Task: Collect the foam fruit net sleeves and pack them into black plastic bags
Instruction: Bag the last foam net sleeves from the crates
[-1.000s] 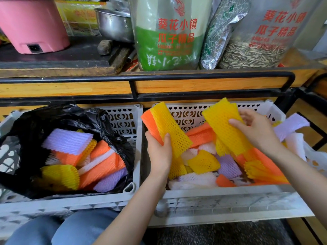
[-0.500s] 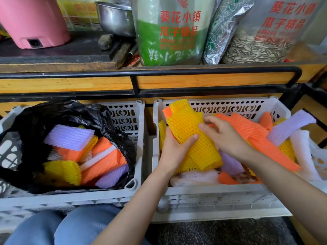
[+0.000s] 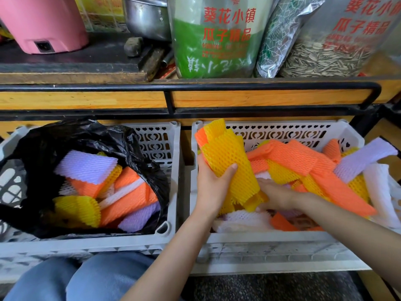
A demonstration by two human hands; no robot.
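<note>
The person is sitting in front of two white plastic crates placed side by side under a wooden bench. The left hand is gripping a stack of yellow foam sleeves, thumb across the front and fingers behind, and is holding it upright over the left end of the right crate. An orange sleeve is peeking out at the back of that stack. The right hand is reaching low into the loose sleeves lying in the same crate, orange, yellow, lilac and white all mixed together. Its fingertips are going under the bottom edge of the held stack, so I cannot tell whether it is grasping anything. In the left crate a black plastic bag is sitting open, with packed sleeves of the same colours showing inside. Up on the bench, a pink appliance, a metal pot and two big bags of sunflower seeds are standing.
</note>
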